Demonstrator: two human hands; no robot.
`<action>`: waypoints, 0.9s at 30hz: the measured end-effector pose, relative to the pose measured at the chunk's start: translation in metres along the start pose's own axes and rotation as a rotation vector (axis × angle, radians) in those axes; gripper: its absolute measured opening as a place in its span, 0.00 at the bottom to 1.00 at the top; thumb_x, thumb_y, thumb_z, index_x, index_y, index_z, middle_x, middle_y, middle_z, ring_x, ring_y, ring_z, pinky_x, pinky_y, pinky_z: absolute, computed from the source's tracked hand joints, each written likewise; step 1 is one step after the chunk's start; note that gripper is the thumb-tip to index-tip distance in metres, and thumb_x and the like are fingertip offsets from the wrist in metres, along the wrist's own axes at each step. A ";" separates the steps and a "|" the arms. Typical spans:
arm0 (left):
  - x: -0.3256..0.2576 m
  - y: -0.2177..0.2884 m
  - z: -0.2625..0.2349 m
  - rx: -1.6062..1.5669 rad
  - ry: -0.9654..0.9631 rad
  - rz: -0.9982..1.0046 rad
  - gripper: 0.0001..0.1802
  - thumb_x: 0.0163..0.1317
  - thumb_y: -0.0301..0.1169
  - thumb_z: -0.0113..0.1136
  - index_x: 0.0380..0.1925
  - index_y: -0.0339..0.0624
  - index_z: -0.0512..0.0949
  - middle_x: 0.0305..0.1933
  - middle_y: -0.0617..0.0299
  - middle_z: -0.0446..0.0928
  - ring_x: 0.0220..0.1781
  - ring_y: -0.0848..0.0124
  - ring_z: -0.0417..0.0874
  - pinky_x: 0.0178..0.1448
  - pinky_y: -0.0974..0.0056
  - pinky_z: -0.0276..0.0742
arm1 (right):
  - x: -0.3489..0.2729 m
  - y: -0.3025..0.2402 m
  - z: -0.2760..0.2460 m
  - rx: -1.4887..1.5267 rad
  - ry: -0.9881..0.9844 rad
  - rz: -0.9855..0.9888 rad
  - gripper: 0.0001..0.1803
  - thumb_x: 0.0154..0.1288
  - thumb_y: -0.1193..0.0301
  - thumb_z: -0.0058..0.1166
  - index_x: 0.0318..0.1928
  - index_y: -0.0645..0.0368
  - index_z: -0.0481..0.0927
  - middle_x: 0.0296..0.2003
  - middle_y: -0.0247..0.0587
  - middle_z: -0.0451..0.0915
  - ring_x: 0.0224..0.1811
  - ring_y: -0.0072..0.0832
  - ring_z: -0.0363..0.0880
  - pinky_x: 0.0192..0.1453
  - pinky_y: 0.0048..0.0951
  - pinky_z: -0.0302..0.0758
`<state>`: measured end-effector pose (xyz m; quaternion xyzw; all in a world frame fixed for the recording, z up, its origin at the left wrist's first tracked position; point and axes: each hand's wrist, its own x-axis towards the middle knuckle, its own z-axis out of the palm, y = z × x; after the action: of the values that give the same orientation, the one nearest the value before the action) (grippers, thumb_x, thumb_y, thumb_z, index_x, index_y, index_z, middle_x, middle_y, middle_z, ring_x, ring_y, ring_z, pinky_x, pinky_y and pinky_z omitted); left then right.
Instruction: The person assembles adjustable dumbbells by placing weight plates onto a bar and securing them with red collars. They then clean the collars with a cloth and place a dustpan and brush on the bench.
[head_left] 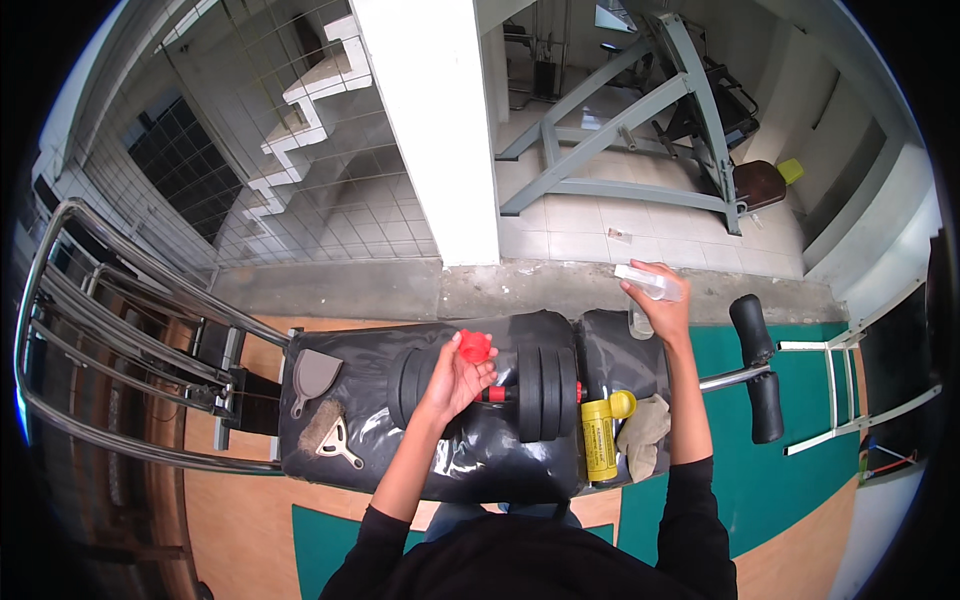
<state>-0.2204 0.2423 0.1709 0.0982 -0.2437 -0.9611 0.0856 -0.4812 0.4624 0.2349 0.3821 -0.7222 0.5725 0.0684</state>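
My left hand (462, 378) is raised over the dumbbell, palm up. Its fingers are curled round a red star-shaped screw collar (475, 346). The dumbbell (545, 393), with black plates and red on its bar, lies on a bench (470, 475) wrapped in shiny black plastic. My right hand (668, 310) is lifted above the bench's far right end, closed round a small clear spray bottle (655, 284) with a white top. Below that hand, partly hidden, is a pale see-through object (640, 323) whose kind I cannot make out.
A yellow canister (599, 440) with its lid flipped up lies beside a crumpled beige cloth (645, 436). On the bench's left are a grey dustpan (317, 382) and a hand brush (332, 437). Chrome rails (150, 265) flank the left; black foam rollers (766, 407) stick out right.
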 end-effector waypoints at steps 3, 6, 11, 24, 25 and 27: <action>-0.007 0.011 -0.010 -0.032 -0.075 -0.076 0.28 0.73 0.54 0.38 0.51 0.40 0.72 0.41 0.56 0.79 0.35 0.71 0.78 0.44 0.65 0.78 | -0.002 -0.062 -0.017 -0.235 0.082 -0.299 0.16 0.52 0.75 0.69 0.43 0.64 0.84 0.34 0.40 0.84 0.39 0.22 0.81 0.44 0.23 0.76; -0.010 0.016 -0.025 -0.005 -0.198 -0.144 0.27 0.73 0.54 0.38 0.50 0.43 0.72 0.44 0.55 0.79 0.36 0.72 0.78 0.43 0.66 0.78 | -0.034 -0.105 -0.017 0.021 0.130 -0.034 0.13 0.51 0.76 0.68 0.39 0.66 0.82 0.32 0.41 0.84 0.36 0.23 0.82 0.44 0.27 0.77; -0.012 0.011 -0.013 0.175 -0.075 -0.202 0.23 0.74 0.46 0.43 0.53 0.37 0.70 0.52 0.48 0.76 0.53 0.62 0.80 0.56 0.64 0.80 | -0.111 -0.096 -0.023 0.557 0.259 0.397 0.25 0.53 0.71 0.59 0.52 0.68 0.77 0.32 0.38 0.81 0.24 0.22 0.74 0.35 0.27 0.73; -0.018 -0.003 -0.013 0.294 -0.070 -0.391 0.24 0.70 0.41 0.54 0.56 0.33 0.66 0.56 0.43 0.75 0.55 0.59 0.81 0.60 0.62 0.78 | -0.241 -0.166 0.058 -0.173 0.202 0.552 0.14 0.63 0.62 0.61 0.33 0.63 0.85 0.18 0.32 0.76 0.20 0.18 0.73 0.25 0.23 0.69; -0.020 -0.006 -0.010 0.354 -0.065 -0.383 0.24 0.68 0.37 0.57 0.56 0.33 0.65 0.56 0.44 0.74 0.55 0.59 0.80 0.60 0.62 0.78 | -0.243 -0.167 0.057 -0.130 0.242 0.574 0.14 0.63 0.62 0.61 0.32 0.63 0.84 0.17 0.33 0.75 0.20 0.18 0.72 0.24 0.24 0.67; -0.024 -0.015 -0.003 0.472 -0.055 -0.362 0.27 0.63 0.30 0.63 0.57 0.32 0.62 0.56 0.44 0.73 0.56 0.61 0.80 0.60 0.63 0.78 | -0.247 -0.168 0.056 -0.118 0.246 0.583 0.15 0.63 0.62 0.61 0.29 0.63 0.83 0.16 0.35 0.74 0.19 0.19 0.71 0.24 0.26 0.66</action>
<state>-0.1982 0.2591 0.1649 0.1311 -0.4413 -0.8797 -0.1191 -0.1838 0.5217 0.2134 0.0824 -0.8195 0.5670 0.0105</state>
